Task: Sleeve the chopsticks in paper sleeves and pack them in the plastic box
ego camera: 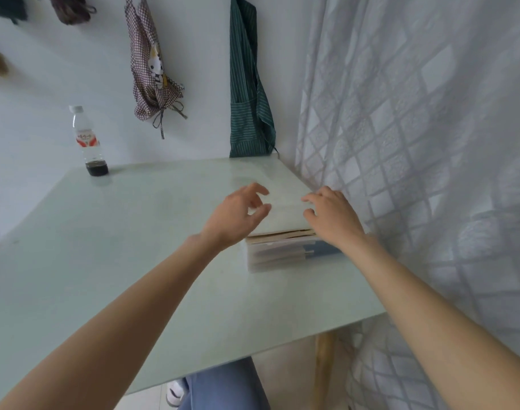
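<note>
The plastic box [285,255] is seen at the right side of the pale desk [120,247], close to the patterned curtain [415,143]. Its clear wall shows stacked contents, too blurred to be told apart, and tan strips are visible at its near top edge. A white lid or sheet [282,208] lies over the top of the box.

The left hand [235,217] is held over the left edge of that white cover. Its fingers [257,189] are loosely curled and spread, with thumb and forefinger apart; nothing is gripped between them, and contact with the cover cannot be told.

The right hand [332,217] is laid palm down at the right edge of the cover. Its fingers [310,199] are bent and appear to rest on the cover; nothing is seen pinched in them.

A plastic bottle [87,140] with a little dark liquid stands at the far left of the desk. A checked apron [152,69] and a green striped apron [247,93] hang on the wall.
</note>
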Demonstrator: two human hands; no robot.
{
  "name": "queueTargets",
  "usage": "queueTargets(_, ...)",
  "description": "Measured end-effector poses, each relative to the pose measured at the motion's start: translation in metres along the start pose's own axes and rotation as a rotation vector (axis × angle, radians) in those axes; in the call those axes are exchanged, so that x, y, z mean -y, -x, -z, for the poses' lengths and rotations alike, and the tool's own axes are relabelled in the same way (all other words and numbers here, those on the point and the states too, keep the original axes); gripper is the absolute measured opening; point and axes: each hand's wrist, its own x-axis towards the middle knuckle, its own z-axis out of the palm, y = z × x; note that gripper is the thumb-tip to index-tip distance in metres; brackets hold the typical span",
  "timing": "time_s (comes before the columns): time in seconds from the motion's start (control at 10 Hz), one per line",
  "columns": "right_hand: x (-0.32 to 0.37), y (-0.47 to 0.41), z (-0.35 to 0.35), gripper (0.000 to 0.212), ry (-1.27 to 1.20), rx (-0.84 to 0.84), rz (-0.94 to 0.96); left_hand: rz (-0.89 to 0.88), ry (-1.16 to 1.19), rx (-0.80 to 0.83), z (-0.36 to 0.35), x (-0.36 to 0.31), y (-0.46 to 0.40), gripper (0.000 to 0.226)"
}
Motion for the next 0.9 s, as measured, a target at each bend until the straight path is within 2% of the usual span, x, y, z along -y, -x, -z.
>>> queueTargets(0.1,-0.005,0.022,-0.01,0.045,-0.018,0.09,0.022,-0.035,-0.256,0.233,-0.013,0.003,0.013,0.042)
queueTargets(0.2,-0.007,0.033,-0.021,0.052,0.048,0.229,0.052,-0.025,-0.346,0.366,-0.028,0.01,0.024,0.047)
queueTargets(0.6,-0.006,0.04,-0.035,0.068,0.156,0.266,-0.007,0.047,-0.343,0.346,-0.04,0.002,0.029,0.049)
queueTargets(0.7,-0.002,0.036,-0.026,0.075,0.138,0.345,-0.038,0.052,-0.36,0.367,-0.037,-0.003,0.032,0.049)
queueTargets(0.8,-0.001,0.036,-0.019,0.078,0.035,0.413,-0.074,0.067,-0.311,0.419,-0.032,-0.002,0.032,0.05)
queueTargets(0.9,0.004,0.043,-0.01,0.076,-0.156,0.327,-0.127,0.072,-0.206,0.37,-0.021,-0.005,0.038,0.049)
